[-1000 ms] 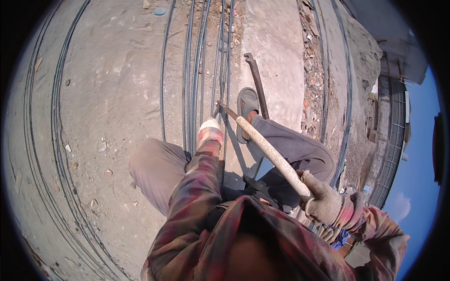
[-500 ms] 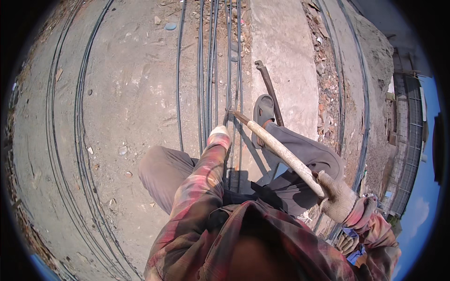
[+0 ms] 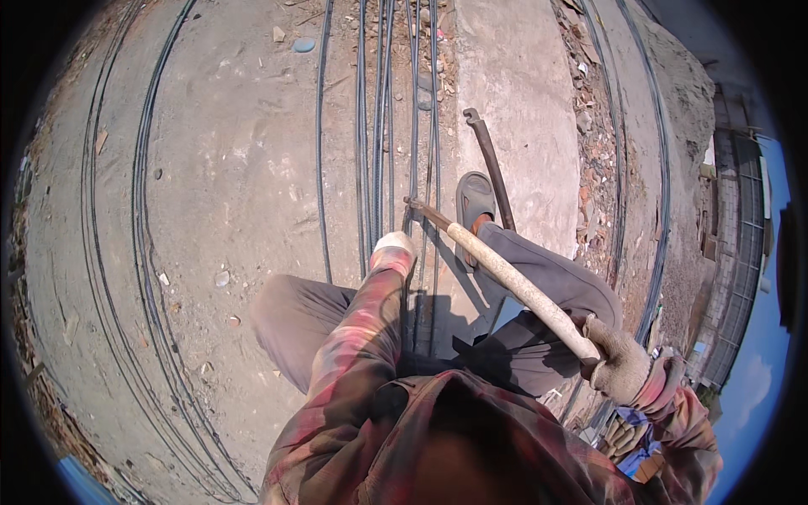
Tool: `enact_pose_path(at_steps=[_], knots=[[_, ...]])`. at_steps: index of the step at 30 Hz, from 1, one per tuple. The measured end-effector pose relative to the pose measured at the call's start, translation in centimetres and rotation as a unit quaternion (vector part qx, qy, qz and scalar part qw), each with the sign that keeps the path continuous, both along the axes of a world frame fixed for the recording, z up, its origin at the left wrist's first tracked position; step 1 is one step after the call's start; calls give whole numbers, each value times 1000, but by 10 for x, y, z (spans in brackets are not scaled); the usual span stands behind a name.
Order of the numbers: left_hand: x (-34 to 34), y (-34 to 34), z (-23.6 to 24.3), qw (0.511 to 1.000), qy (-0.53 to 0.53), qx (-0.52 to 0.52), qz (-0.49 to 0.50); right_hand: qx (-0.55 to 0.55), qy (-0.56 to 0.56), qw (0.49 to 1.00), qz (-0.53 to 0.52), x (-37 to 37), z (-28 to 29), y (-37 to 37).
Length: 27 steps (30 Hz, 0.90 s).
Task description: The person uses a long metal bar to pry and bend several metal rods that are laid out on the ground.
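My left hand [image 3: 396,243], in a pale glove, is closed on a steel rebar rod [image 3: 413,151] in the bundle between my knees; its fingertips are hidden. The gloved right hand [image 3: 621,364] grips the lower end of a rebar bending bar [image 3: 522,286] with a long off-white handle. That bar slants up and left across my right leg. Its dark metal head [image 3: 414,203] meets the rods just beyond my left hand; how it seats on them is too small to tell.
A second dark bar [image 3: 490,164] with a notched end lies beside my right sandal [image 3: 475,198] on a pale concrete strip [image 3: 518,84]. More long rods [image 3: 141,168] run along the dusty ground at left and right. Rubble [image 3: 596,181] lines the strip's right side.
My right hand has shifted slightly right and toward me with the handle end. The bar's head has barely moved, and my left hand stays on the rods. The view has shifted a little.
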<state>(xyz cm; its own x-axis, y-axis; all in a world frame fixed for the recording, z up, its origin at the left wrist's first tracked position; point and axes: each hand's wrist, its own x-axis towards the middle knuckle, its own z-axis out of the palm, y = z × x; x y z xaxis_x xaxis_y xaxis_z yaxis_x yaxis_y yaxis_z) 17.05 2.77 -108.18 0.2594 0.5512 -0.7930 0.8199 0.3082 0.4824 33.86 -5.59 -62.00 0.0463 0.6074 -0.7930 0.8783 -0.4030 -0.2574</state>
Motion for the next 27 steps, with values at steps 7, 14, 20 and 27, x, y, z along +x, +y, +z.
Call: enact_pose_path(at_steps=[7, 14, 20, 27], knots=[[2, 12, -12, 998, -8, -50, -33, -64, 85, 988, -113, -8, 7, 38], [-2, 8, -5, 996, -13, -57, -70, -175, 88, 948, -250, 11, 23, 66], [1, 9, 3, 999, -1, -45, -8, -133, 36, 974, -182, -7, 34, 82], [2, -1, 20, 999, 41, -14, -1, -157, 106, 954, -234, -45, 14, 80]])
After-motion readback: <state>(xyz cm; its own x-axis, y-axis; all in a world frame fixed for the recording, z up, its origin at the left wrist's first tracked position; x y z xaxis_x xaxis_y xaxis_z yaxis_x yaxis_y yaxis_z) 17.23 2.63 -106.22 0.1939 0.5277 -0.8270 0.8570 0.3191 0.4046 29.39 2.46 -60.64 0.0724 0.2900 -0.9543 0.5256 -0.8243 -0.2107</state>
